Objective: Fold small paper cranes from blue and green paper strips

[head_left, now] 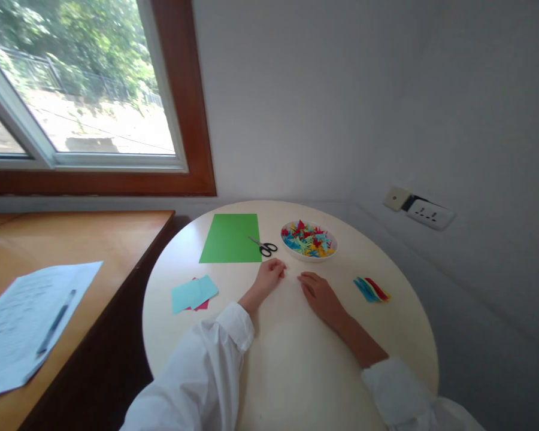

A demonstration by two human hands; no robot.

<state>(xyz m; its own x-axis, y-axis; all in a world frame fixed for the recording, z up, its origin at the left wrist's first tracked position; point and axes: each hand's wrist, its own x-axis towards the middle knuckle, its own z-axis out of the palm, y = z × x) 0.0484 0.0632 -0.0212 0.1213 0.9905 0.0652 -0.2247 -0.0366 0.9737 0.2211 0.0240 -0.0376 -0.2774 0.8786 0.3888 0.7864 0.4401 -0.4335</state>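
My left hand (270, 275) and my right hand (321, 294) face each other over the middle of the round table. Fingers are pinched on both hands. Between the fingertips is a small whitish piece (291, 276), thin like paper, too faint against the tabletop to make out well. Just beyond my left hand lie black-handled scissors (267, 248), their blades over a green sheet (231, 238). A white bowl (312, 259) behind my right hand holds many small folded paper pieces (308, 238) in red, blue, yellow and pale green.
Light blue paper squares (193, 293) overlap a red one (203, 306) at the left. Coloured paper strips (372, 290) lie at the right. A wooden desk (130, 233) on the left bears a written sheet (27, 311) and a pen (57, 321). Wall sockets (430, 214) are on the right.
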